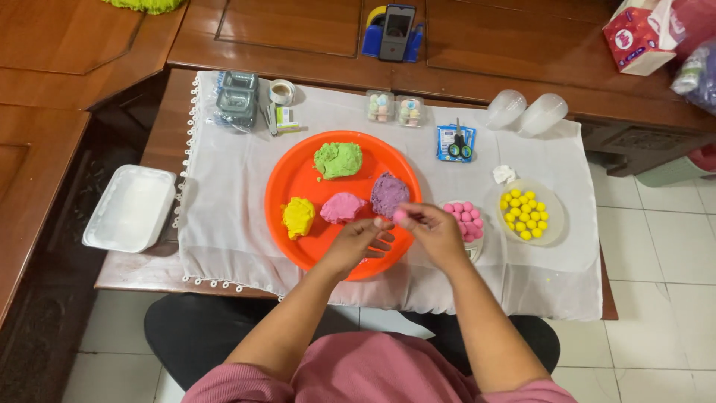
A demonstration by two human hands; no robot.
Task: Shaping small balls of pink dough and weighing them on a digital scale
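Dough lumps (341, 160), four, on orange plate (298, 179).

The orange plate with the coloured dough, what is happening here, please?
A seated person works over an orange plate holding green, yellow, pink and purple dough lumps. The right hand pinches a small pink ball at its fingertips; the left hand is beside it, fingers curled. To the right, one bowl holds pink balls, another yellow balls.

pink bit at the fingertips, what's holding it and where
The right hand pinches a small pink dough piece between its fingertips; the left hand touches it from beside.
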